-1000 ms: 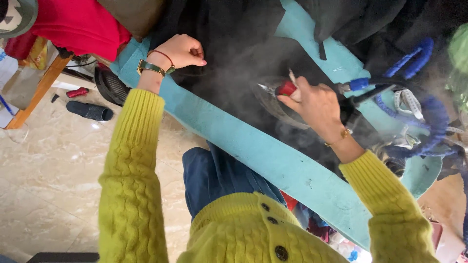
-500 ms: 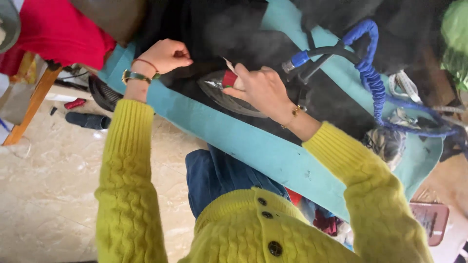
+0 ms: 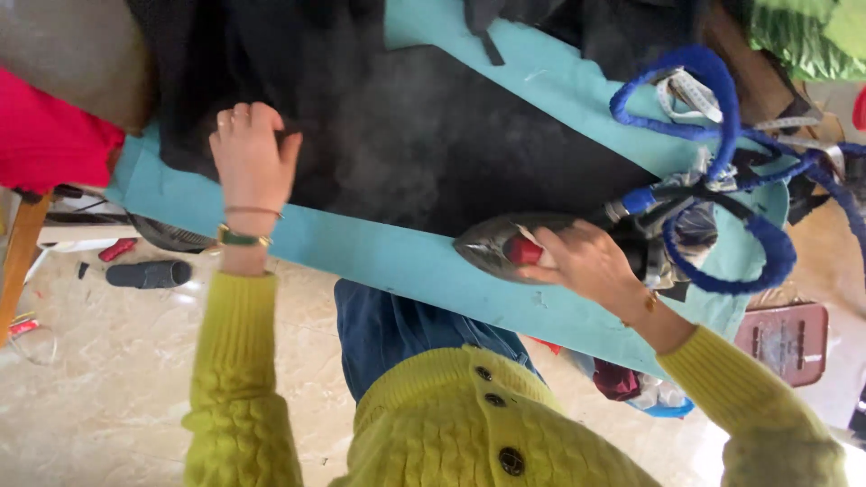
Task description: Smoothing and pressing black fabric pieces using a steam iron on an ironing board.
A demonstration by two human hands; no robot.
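Observation:
A black cloth (image 3: pixel 424 135) lies spread over a turquoise ironing board (image 3: pixel 379 257), with steam rising off it. My left hand (image 3: pixel 253 153) presses down on the cloth's near left edge, fingers curled on the fabric. My right hand (image 3: pixel 586 261) grips the handle of a steam iron (image 3: pixel 496 245) with a red button; the iron sits at the cloth's near right edge, its tip pointing left. A blue wrapped hose (image 3: pixel 722 117) loops from the iron's back end over the board's right part.
A red cloth (image 3: pixel 45 135) lies at the far left. A black slipper (image 3: pixel 149 273) and small red item rest on the marble floor. A pink box (image 3: pixel 789 338) stands right of the board. Green fabric (image 3: pixel 812 32) sits top right.
The iron and my right hand have slid right along the board's near edge. My left hand stayed on the cloth's left part. The view shifted and the hose loops now show fully.

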